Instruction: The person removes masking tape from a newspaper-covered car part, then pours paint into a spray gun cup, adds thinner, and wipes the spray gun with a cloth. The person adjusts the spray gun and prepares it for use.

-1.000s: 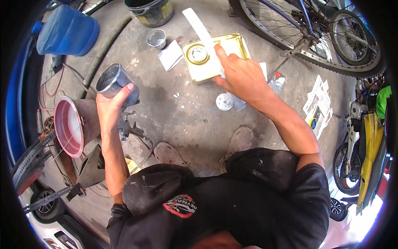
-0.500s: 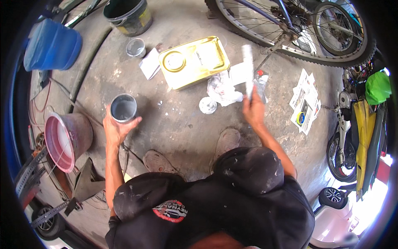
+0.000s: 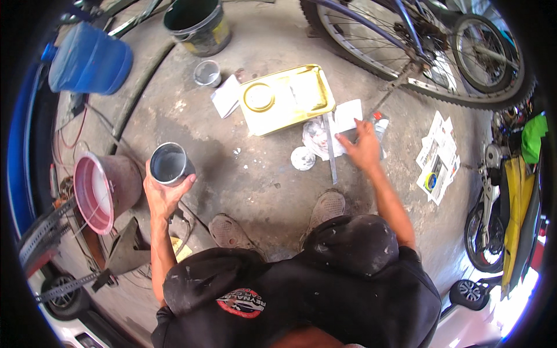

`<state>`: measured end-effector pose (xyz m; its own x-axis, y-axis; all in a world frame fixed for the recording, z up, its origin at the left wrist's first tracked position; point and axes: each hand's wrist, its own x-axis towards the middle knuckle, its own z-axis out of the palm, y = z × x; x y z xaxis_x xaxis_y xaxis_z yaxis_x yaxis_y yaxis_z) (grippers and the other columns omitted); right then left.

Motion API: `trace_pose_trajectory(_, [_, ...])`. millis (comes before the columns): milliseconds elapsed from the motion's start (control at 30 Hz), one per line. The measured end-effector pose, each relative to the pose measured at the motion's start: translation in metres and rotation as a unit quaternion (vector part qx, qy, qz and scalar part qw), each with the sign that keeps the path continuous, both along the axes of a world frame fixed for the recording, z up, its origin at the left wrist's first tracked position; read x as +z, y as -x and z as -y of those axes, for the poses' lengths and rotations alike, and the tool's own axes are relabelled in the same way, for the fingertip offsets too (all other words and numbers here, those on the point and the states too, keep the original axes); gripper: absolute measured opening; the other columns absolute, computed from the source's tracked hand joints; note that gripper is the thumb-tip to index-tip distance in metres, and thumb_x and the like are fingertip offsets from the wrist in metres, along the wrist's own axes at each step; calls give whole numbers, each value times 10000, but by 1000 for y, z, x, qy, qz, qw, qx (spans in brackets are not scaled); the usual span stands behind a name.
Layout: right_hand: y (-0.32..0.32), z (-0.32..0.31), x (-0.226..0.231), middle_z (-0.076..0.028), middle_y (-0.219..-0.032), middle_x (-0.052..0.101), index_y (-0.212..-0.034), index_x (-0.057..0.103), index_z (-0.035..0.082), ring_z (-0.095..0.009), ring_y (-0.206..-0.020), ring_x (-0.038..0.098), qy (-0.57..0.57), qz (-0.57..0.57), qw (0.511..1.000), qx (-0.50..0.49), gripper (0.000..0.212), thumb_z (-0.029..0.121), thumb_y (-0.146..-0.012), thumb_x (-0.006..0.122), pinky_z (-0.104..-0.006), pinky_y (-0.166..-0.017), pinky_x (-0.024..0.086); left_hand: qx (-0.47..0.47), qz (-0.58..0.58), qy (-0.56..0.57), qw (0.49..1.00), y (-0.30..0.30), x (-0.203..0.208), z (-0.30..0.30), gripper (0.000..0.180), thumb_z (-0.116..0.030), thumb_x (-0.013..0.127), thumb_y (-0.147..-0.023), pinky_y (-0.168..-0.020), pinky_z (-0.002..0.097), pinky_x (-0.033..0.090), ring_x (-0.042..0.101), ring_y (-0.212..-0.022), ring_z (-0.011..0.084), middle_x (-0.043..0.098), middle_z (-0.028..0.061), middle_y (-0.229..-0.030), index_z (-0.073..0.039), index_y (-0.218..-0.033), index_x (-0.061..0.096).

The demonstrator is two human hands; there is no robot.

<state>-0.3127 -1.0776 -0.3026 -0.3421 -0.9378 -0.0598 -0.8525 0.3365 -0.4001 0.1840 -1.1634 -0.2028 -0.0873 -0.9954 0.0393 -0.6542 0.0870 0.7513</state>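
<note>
Grey-lined cup (image 3: 170, 166) is clamped in left hand (image 3: 162, 196), not set down; flat strip (image 3: 331, 153) is already laid down beside right hand (image 3: 365, 149), fingers spread.

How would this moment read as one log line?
Left hand: holding grey cup; right hand: beside flat strip; gold rectangular tin: on concrete floor

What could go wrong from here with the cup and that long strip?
The open cup in the left hand holds something grey; if it's runny, a tilt might spill it.

The long strip lies close to the right hand, so a careless brush could knock it aside.

The small clear cup stands uncovered on the floor, and a bump might tip it.
</note>
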Motion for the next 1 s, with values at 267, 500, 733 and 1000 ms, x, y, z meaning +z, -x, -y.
trace_pose_trajectory(267, [-11,121,83,-223,-1531,487,-1562,357,13,-351,-1402,489,-7,140,965,221,1128,341,-657,945,-426,-1176,386,-10,-10,-23,1000,1,9,-9,752,-280,972,-616,-902,349,553,709,-995,209,733,110,-1106,-16,-1219,611])
trace_pose_trajectory(500, [-37,127,69,-144,-1472,549,-1544,360,21,-233,-1383,488,-94,429,875,204,1105,112,-612,947,-381,-1198,336,-12,9,-19,1000,-14,2,-17,787,-305,960,-614,-919,381,558,718,-1040,251,737,121,-1117,-29,-1259,604])
trace_pose_trajectory(733, [-60,132,169,-255,-1633,328,-1606,269,40,-361,-1528,315,-68,-57,954,285,1230,275,-603,942,-431,-1261,251,-42,-12,-35,998,-20,-1,-12,827,-369,957,-611,-932,409,547,710,-1064,312,728,153,-1129,-38,-1274,589])
trace_pose_trajectory(1000, [-97,170,169,-318,-1581,348,-1629,204,67,-454,-1478,344,-167,-124,877,433,1403,301,-478,971,-459,-1231,316,-48,-33,-48,997,-20,-18,-14,813,-382,950,-610,-912,413,544,712,-1046,319,727,148,-1112,-37,-1257,600])
